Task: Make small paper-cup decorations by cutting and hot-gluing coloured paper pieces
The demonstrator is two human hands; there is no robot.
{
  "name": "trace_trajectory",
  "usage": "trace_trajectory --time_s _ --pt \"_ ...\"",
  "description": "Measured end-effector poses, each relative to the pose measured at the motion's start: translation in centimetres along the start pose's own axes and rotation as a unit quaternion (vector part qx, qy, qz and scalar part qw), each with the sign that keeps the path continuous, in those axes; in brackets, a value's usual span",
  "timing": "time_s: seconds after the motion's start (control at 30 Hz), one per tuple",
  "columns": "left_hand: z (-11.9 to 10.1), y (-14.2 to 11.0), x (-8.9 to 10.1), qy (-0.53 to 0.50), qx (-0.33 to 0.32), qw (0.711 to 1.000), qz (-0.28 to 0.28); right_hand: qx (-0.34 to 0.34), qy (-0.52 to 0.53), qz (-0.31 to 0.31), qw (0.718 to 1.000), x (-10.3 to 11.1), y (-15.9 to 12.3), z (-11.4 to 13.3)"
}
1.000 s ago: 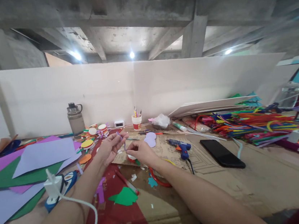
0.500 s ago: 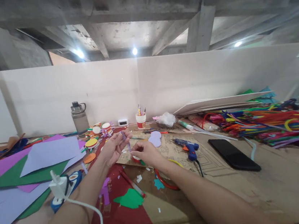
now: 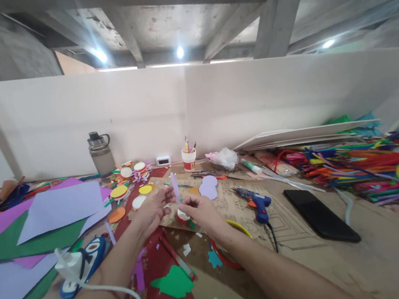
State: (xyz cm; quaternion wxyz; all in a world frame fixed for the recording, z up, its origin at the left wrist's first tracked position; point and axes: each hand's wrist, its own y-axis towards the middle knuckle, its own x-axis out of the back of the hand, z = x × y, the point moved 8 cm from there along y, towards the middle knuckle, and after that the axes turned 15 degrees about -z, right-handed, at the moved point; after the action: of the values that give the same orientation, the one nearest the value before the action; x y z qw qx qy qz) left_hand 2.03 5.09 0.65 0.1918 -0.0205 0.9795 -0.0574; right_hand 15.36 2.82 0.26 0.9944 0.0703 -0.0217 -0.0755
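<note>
Both my hands meet over the cardboard sheet at the middle of the table. My left hand and my right hand pinch a thin lilac paper strip that stands upright between them. A small red and white round piece lies just under my right fingers. A lilac cloud-shaped cutout rests on the cardboard just beyond my right hand.
A blue glue gun and a black phone lie to the right, with a heap of coloured pipe cleaners beyond. Coloured paper sheets, a water bottle, a pen cup and paper discs stand left and behind. A white charger sits near my left arm.
The lilac strip now stands straight up between my hands, which have sunk slightly toward the table. The camera has tilted, shifting the scene a little.
</note>
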Motion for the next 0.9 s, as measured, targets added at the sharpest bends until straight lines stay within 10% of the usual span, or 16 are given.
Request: trace_trajectory --time_s 0.13,0.43,0.9 --pt "1.0 -0.8 -1.7 0.048 -0.015 0.996 0.068 0.01 0.022 0.022 0.999 -0.2 0.0 0.4" --pt "0.2 -0.2 -0.8 0.043 -0.063 0.997 -0.013 0.066 -0.027 0.06 0.996 -1.4 -0.5 0.2" --pt "-1.4 -1.0 -1.4 0.07 -0.105 0.991 0.033 0.039 0.055 0.083 0.994 -0.9 -0.7 1.1"
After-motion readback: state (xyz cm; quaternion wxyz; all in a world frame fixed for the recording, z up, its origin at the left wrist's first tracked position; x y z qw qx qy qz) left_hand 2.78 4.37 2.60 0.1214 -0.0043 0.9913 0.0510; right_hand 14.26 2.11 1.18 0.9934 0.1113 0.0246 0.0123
